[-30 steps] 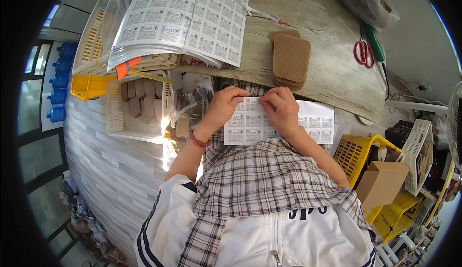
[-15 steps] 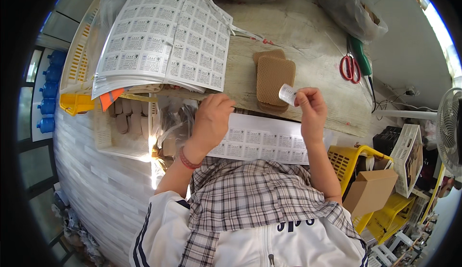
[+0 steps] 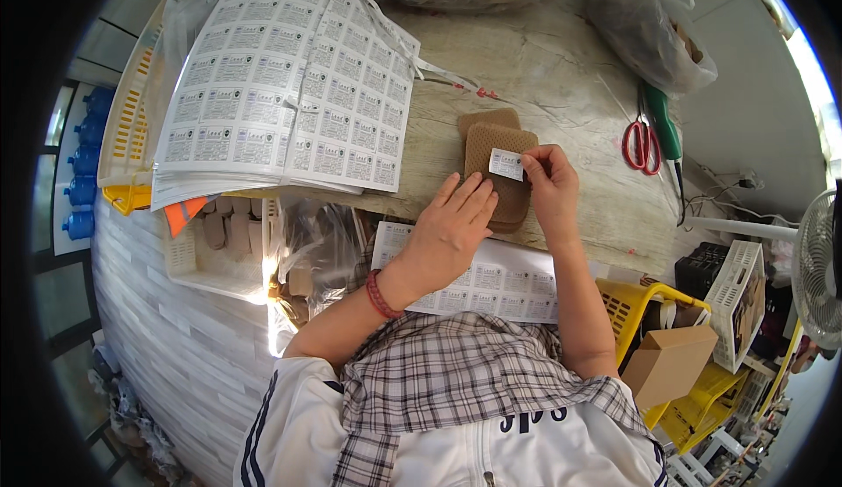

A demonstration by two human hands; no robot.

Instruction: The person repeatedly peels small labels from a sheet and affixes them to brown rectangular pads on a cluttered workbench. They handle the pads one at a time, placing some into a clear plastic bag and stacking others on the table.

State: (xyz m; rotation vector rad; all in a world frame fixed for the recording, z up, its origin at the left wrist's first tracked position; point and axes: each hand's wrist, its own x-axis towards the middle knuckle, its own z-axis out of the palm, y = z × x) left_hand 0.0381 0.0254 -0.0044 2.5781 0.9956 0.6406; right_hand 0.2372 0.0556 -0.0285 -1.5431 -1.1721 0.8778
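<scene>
A small white printed label lies over the upper face of a brown textured pad, the top one of a short stack on the table. With thumb and fingers my right hand pinches the label's right edge. My left hand rests its outstretched fingers on the pad's lower left part, palm down. Whether the label sticks to the pad I cannot tell. Across my lap, under the table edge, lies a label sheet, partly covered by my left forearm.
A thick stack of label sheets covers the table's left side. Red-handled scissors and a green-handled tool lie at the right. Plastic bags stand at the back. Yellow crates and a fan are at the right.
My right hand has brought the label left onto the top pad, where it now lies flatter. My left hand has moved right from the table edge onto the pad.
</scene>
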